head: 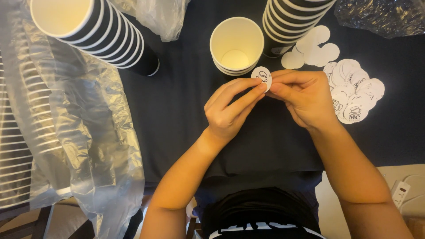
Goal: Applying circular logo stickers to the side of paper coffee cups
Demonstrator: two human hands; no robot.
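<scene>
Two hands pinch one round white sticker just before the open paper cup.

The left hand [228,110] and right hand [301,95] each keep a grip pressed together on the sticker [261,76], just nearer than the cup [236,44]. Loose stickers [354,90] lie right of the cup on the dark worktop [177,106]; cup stacks [102,33] stand beyond.

Work surface: table under a dark navy cloth [177,115], filling most of the view. Near right: pale beige floor or surface [398,175], unclear which, with a white power strip [400,193] on it. Near left: brown floor [66,221]. Lighting soft, even.
</scene>
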